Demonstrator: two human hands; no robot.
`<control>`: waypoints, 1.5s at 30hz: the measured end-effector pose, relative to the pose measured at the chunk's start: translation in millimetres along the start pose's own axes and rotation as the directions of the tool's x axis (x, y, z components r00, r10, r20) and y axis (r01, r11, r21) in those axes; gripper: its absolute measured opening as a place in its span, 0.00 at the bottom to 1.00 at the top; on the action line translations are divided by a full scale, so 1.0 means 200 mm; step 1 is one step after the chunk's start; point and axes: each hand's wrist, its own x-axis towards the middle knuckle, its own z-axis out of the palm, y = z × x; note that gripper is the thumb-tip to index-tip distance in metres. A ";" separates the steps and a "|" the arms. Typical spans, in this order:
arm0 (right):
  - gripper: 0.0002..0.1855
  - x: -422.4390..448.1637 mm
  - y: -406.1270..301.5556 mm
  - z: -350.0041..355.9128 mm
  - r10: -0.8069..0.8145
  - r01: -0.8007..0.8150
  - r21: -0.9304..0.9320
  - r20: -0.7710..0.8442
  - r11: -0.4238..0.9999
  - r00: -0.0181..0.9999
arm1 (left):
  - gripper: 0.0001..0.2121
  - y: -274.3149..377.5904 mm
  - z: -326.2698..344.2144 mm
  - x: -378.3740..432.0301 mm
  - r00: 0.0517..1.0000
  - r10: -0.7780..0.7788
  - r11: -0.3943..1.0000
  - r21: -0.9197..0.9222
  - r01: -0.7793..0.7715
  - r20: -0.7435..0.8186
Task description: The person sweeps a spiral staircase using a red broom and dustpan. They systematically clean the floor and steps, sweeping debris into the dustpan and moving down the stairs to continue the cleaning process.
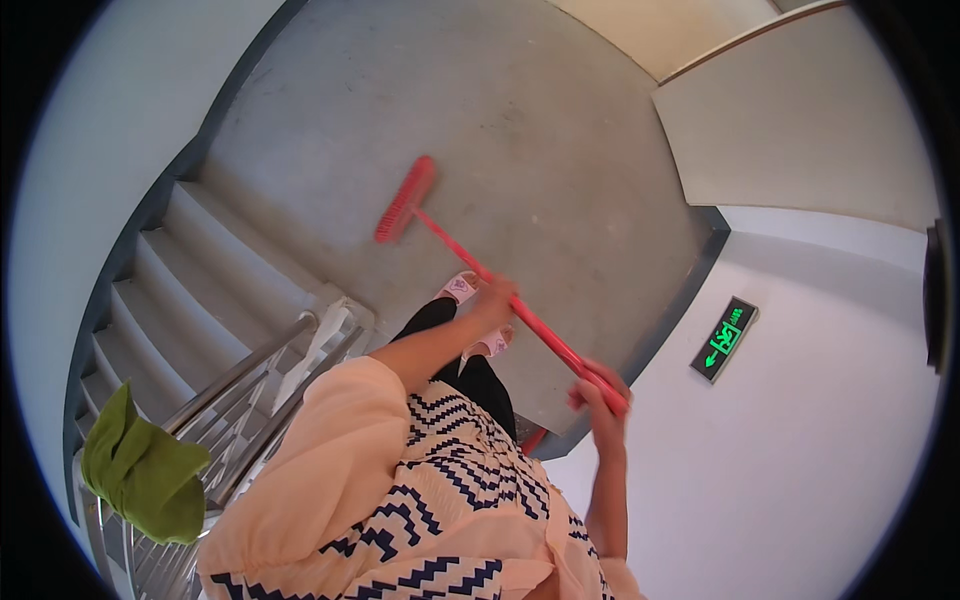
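Observation:
A red push broom reaches diagonally across the view. Its bristled head [405,199] lies over the grey landing floor, a little beyond my slippered feet. My left hand [496,300] is closed around the middle of the red handle [551,341], just above the feet. Near the handle's upper end, at my right side, my right hand [602,388] grips it, slightly blurred.
Grey stairs [225,266] drop away at the left beside a metal handrail [232,371] with a green cloth [146,472] draped over it. A white wall with a green-lit exit sign [724,340] stands at the right. Something red lies on the floor behind my feet.

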 end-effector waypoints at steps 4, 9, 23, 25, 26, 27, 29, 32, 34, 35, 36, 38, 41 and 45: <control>0.14 -0.39 -0.11 -0.38 -0.063 0.036 -0.106 -0.265 0.994 0.962 | 0.08 0.63 0.37 -0.10 0.957 0.036 0.978 -0.207 0.026 0.288; 0.15 -0.75 -0.09 -0.60 -0.147 0.079 -0.146 -0.557 0.986 0.818 | 0.06 1.16 0.53 -0.18 0.778 0.214 0.965 -0.252 -0.074 0.591; 0.13 -0.19 0.06 -0.40 -0.222 0.259 0.226 -0.177 0.939 0.959 | 0.06 0.60 -0.16 0.29 0.974 0.103 0.992 0.050 -0.115 0.203; 0.12 0.05 0.05 -0.18 -0.267 0.264 0.288 -0.030 0.920 0.963 | 0.06 0.23 -0.30 0.42 0.991 0.099 0.994 0.032 -0.102 0.086; 0.12 0.15 0.02 -0.05 -0.273 0.244 0.317 0.048 0.916 0.961 | 0.06 -0.02 -0.32 0.46 0.998 0.064 0.996 -0.066 -0.066 -0.027; 0.12 0.27 0.02 0.04 -0.272 0.235 0.332 0.068 0.913 0.960 | 0.06 -0.03 -0.43 0.53 0.998 0.058 0.998 0.031 -0.057 -0.025; 0.12 0.50 -0.05 0.26 -0.262 0.204 0.377 0.109 0.904 0.959 | 0.07 -0.13 -0.66 0.70 0.998 0.042 0.991 0.132 -0.036 -0.038; 0.13 0.78 -0.19 0.50 -0.226 0.147 0.413 0.149 0.899 0.963 | 0.09 -0.36 -0.80 0.93 0.998 0.022 0.992 0.128 -0.014 -0.057; 0.12 0.90 -0.27 0.60 -0.205 0.127 0.402 0.158 0.907 0.966 | 0.10 -0.47 -0.83 1.04 0.998 0.028 0.989 0.144 -0.021 -0.048; 0.12 0.93 -0.31 0.60 -0.186 0.126 0.376 0.126 0.918 0.974 | 0.10 -0.49 -0.80 1.10 0.997 0.075 0.988 0.137 -0.073 -0.011; 0.12 0.93 -0.36 0.59 -0.158 0.115 0.348 0.099 0.930 0.982 | 0.10 -0.52 -0.75 1.14 0.993 0.114 0.985 0.128 -0.116 0.028; 0.12 0.92 -0.41 0.50 -0.088 0.083 0.322 0.003 0.943 0.996 | 0.10 -0.42 -0.60 1.21 0.986 0.160 0.986 -0.046 -0.158 0.052; 0.11 0.74 -0.52 0.19 -0.035 0.081 0.194 -0.230 0.978 0.973 | 0.09 -0.04 -0.26 1.17 0.978 0.203 0.933 -0.294 -0.207 -0.044; 0.11 0.39 -0.64 -0.04 0.031 0.005 0.069 -0.519 0.998 0.854 | 0.11 0.43 0.07 0.98 0.892 0.284 0.956 -0.171 -0.238 0.350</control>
